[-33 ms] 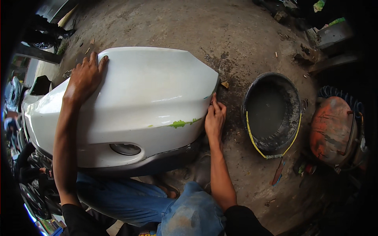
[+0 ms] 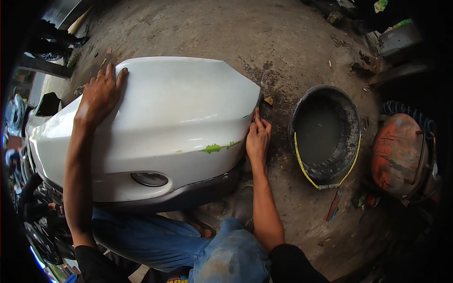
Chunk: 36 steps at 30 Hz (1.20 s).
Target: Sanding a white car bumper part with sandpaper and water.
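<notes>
A white car bumper [image 2: 174, 108] lies in front of me, resting close over my legs. It has a patch of green [image 2: 214, 148] where the white is gone, and an oval opening [image 2: 150, 179] lower down. Along its lower side runs a dark grey strip [image 2: 188, 194]. My left hand [image 2: 100, 94] grips the upper left edge, fingers over the rim and thumb on the white face. At the right end, my right hand [image 2: 257, 139] is against the edge, one finger reaching up along it and the others bent; whatever lies under those fingers is hidden.
Right of the bumper stands a black bucket [image 2: 296, 113] of murky water with a yellow handle. Beyond it is a worn red tank [image 2: 396, 153] with a coiled hose [image 2: 410, 113]. A thin flat tool [image 2: 333, 206] lies on the dirty floor. Motorbike parts [image 2: 45, 240] crowd the left.
</notes>
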Each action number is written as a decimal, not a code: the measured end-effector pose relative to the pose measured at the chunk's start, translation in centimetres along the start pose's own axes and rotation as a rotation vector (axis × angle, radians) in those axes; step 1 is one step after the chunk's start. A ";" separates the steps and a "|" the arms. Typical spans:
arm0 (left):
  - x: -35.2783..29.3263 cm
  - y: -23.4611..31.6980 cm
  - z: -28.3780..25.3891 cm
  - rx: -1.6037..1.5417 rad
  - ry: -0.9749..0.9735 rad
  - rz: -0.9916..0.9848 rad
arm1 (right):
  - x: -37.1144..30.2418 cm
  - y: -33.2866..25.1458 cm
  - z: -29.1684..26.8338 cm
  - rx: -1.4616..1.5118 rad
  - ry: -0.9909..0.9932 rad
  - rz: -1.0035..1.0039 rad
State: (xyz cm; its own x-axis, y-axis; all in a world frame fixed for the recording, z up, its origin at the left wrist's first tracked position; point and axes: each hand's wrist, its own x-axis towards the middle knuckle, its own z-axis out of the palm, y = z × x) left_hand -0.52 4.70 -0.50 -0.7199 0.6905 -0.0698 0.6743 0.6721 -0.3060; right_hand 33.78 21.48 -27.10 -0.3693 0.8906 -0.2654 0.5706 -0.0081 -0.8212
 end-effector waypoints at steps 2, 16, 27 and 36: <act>0.1 0.0 0.0 -0.002 -0.014 0.009 | 2.0 -0.3 -0.1 -0.040 0.054 -0.074; 0.1 0.1 0.8 0.077 -0.026 0.000 | 0.0 -0.6 -0.2 0.018 0.017 -0.085; 0.2 -0.2 0.7 0.053 0.009 0.011 | -0.2 -1.1 -0.6 0.027 0.012 -0.106; 0.0 0.1 -0.1 0.036 -0.019 0.009 | 0.8 -1.0 -0.7 -0.026 0.046 -0.165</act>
State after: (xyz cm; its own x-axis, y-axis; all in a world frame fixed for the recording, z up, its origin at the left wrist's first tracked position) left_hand -0.41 4.81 -0.47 -0.7173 0.6909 -0.0901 0.6744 0.6560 -0.3389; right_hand 33.44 22.51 -26.18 -0.4256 0.8989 -0.1041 0.5244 0.1512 -0.8379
